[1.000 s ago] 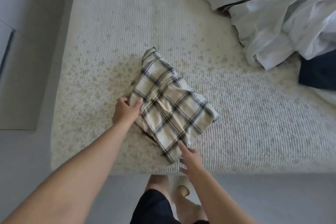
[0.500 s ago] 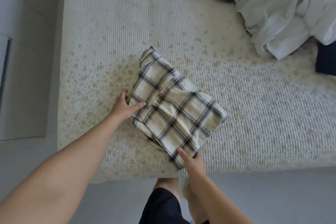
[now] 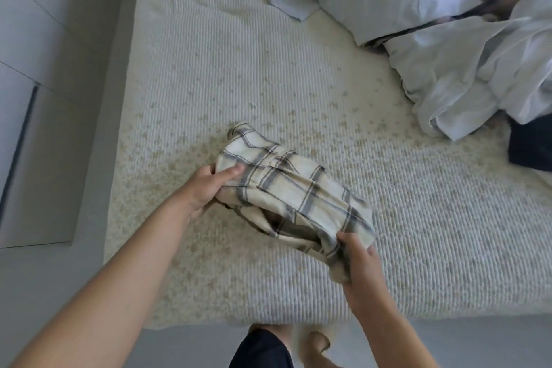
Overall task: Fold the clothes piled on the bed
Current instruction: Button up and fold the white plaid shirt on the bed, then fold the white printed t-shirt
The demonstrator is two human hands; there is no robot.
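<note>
A folded cream plaid garment (image 3: 292, 191) with dark check lines is held just above the cream bed (image 3: 268, 69), near its front edge. My left hand (image 3: 209, 185) grips the garment's left end, thumb on top. My right hand (image 3: 358, 260) pinches its near right corner from below. The garment sags in the middle and its underside gapes open toward me. A pile of unfolded white and pale clothes (image 3: 448, 39) lies at the bed's far right.
A dark navy garment (image 3: 531, 149) lies at the right edge beside the pile. Grey floor and a pale cabinet (image 3: 35, 98) run along the bed's left side. My legs and feet (image 3: 283, 343) stand at the bed's front edge.
The plaid garment lay flat on the bed with my hands at its edges; now both hands have closed on it and raised it off the bed.
</note>
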